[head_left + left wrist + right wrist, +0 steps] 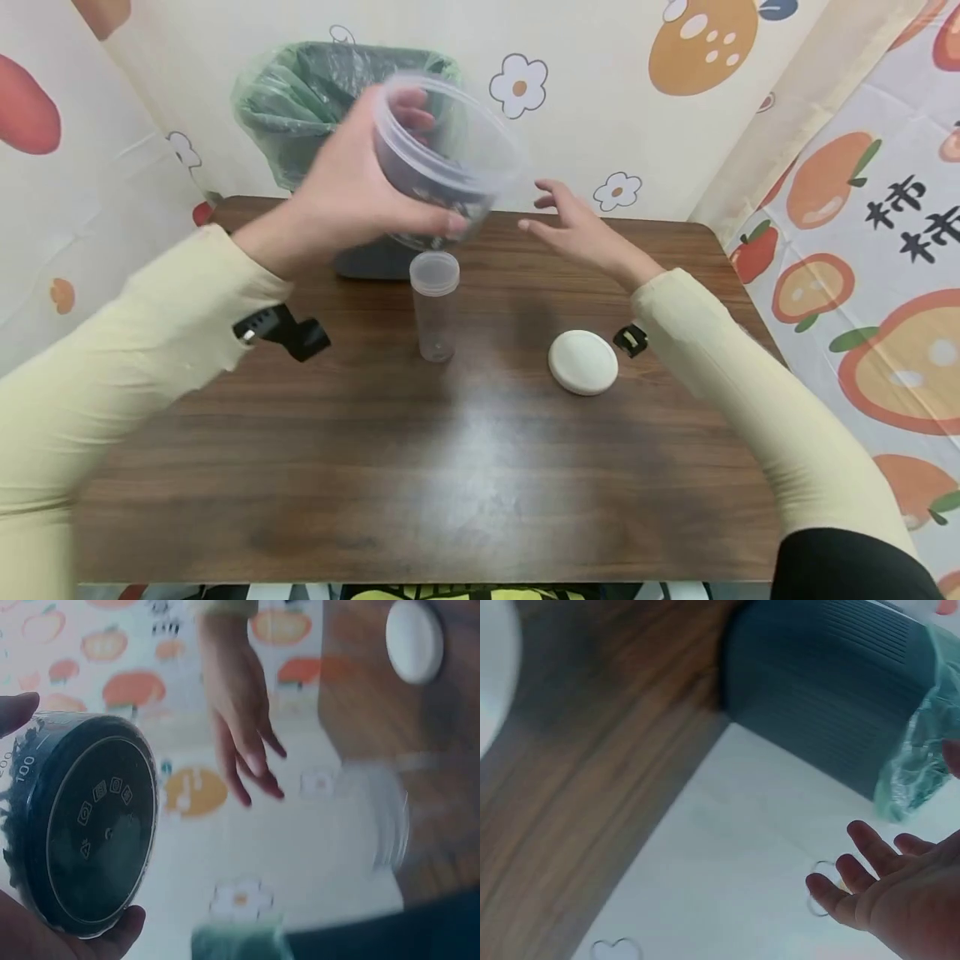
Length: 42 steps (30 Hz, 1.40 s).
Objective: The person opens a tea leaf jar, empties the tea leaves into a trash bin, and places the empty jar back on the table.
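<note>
The left hand (348, 179) grips a clear tub (438, 169) with dark contents, thumb on the near side and fingers round the far side, tilting it. To its right, apart from the tub, the right hand (577, 229) holds nothing, fingers loosely spread. Below the left hand, a clear cylinder (435, 312) stands upright on the counter (337, 467); below the right lies a white disc (583, 362). Behind the left hand is a green-lined bin (810, 697).

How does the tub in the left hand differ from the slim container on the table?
The tub is wide; the slim container is narrow. The left hand holds the tub tilted in the air, while the slim container stands upright on the table. The tub has dark material inside; the slim container shows none. Both are see-through.
</note>
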Available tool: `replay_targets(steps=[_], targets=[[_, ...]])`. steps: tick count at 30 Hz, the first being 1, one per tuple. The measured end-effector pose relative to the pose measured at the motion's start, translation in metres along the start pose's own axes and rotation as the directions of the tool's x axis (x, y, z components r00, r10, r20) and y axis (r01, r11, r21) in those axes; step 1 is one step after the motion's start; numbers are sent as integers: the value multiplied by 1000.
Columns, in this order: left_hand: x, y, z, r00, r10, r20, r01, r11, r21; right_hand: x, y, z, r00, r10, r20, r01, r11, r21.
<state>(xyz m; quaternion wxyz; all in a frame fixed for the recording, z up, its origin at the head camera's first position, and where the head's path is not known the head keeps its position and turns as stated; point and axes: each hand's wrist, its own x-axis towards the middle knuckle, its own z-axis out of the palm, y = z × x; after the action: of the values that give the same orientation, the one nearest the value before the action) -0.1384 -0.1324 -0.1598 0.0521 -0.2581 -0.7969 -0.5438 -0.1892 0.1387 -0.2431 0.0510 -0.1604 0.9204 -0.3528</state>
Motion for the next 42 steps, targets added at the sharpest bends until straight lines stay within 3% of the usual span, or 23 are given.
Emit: replay_targets(steps=[6, 11, 15, 18, 21, 26, 29, 33, 37, 42], targets=[[17, -3, -38, 983, -126, -132, 131, 991, 27, 23, -24, -5, 1000, 29, -2, -29, 997, 76], [35, -11, -63, 979, -101, -175, 92, 994, -61, 39, -39, -14, 999, 37, -39, -32, 993, 110], [44, -15, -79, 961, -163, -222, 166, 986, -4, 53, -51, -21, 996, 41, -81, -30, 991, 132], [49, -17, -90, 942, -223, -250, 242, 969, 47, 65, -59, -23, 994, 40, -97, -18, 976, 216], [54, -18, -98, 938, -245, -243, 262, 964, 38, 74, -67, -21, 994, 61, -95, -24, 936, 351], [61, -21, -102, 946, -245, -214, 271, 957, 100, 89, -74, -17, 989, 132, -68, -84, 873, 481], [71, -23, -99, 949, -243, -201, 278, 945, 170, 96, -71, -19, 979, 189, -73, -134, 872, 471], [88, -27, -92, 941, -260, -214, 299, 939, 173, 101, -64, -21, 962, 262, -71, -198, 857, 476], [98, -33, -89, 940, -258, -223, 306, 928, 215, 105, -67, -16, 960, 282, -6, -239, 824, 514], [101, -40, -91, 944, -273, -187, 317, 909, 273, 111, -77, -10, 957, 287, 51, -266, 788, 555]])
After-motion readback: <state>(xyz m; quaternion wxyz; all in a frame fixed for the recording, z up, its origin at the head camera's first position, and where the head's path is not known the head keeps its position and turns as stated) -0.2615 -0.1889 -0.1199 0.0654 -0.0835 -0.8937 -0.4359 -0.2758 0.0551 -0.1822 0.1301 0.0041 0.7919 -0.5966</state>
